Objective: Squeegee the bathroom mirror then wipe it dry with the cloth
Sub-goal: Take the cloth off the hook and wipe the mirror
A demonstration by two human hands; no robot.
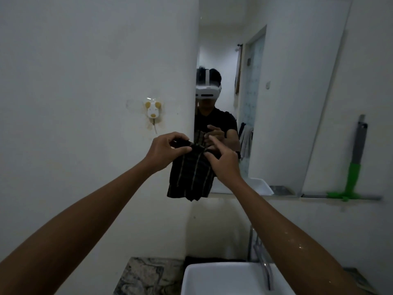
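Fingers first: the left hand (168, 151) pinches the top edge of the cloth (191, 177), thumb and fingertips closed tight on a bunched corner. The right hand (223, 162) grips the other top corner, thumb and lower fingers narrow on the fabric, while its index finger sticks out straight, pointing up toward the mirror (276, 92). Between the two hands the cloth hangs down, dark with pale stripes, its lower edge loose in the air in front of the mirror's left bottom corner. Both bare forearms reach up from the lower frame, and the right one carries water droplets. In the mirror, the person's reflection shows the same grip on the cloth. Off to the right, well apart from the hands, the squeegee (354, 171) stands with its green head on the ledge (319, 196), grey handle leaning against the wall. Below, the sink (212, 279) and tap (263, 262) sit under the right arm.
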